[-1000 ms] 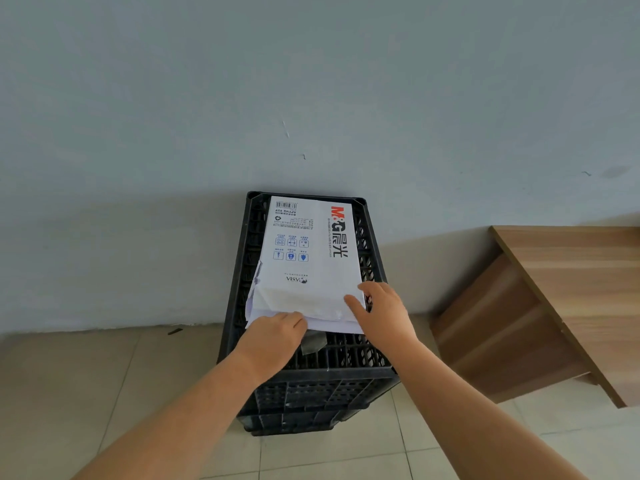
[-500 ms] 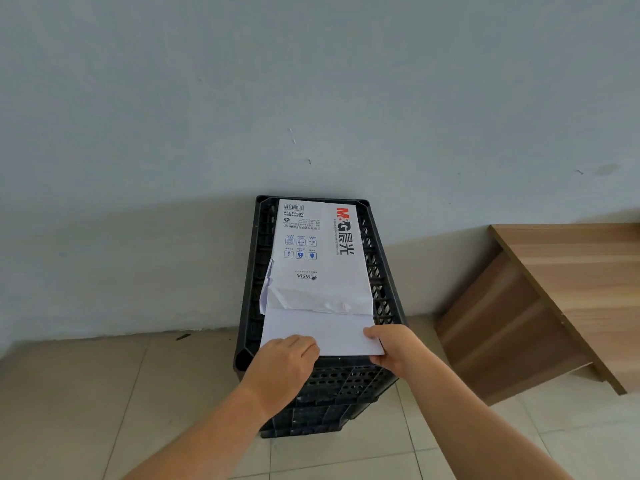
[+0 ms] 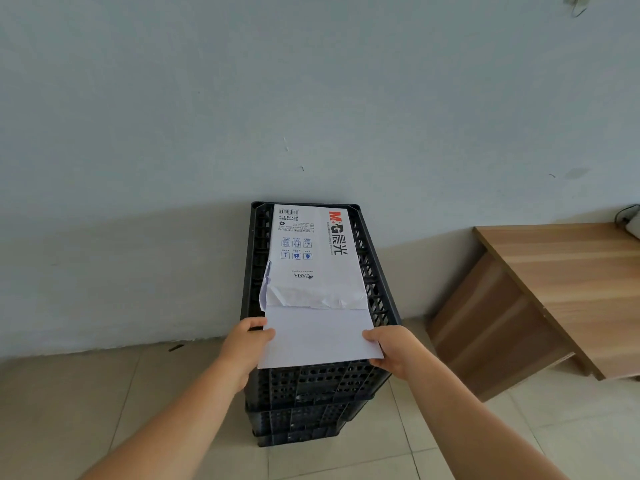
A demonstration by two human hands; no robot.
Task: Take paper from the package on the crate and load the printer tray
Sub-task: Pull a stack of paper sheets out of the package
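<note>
A white paper package (image 3: 311,251) with red and black print lies lengthwise on top of a black slatted crate (image 3: 377,289) against the wall. Its near end is torn open. A sheaf of white paper (image 3: 318,337) sticks out of that torn end toward me, reaching the crate's front edge. My left hand (image 3: 247,344) grips the paper's left side, thumb on top. Gripping its right near corner is my right hand (image 3: 391,348). No printer is in view.
A wooden desk (image 3: 568,282) stands to the right of the crate, with a white object and a cable (image 3: 628,220) at its far corner. The crate sits on another black crate (image 3: 301,420). The floor is pale tile; a blue-grey wall is close behind.
Both hands have drawn the sheaf further out of the torn package toward me. The left hand moved from the paper's near edge to its left side.
</note>
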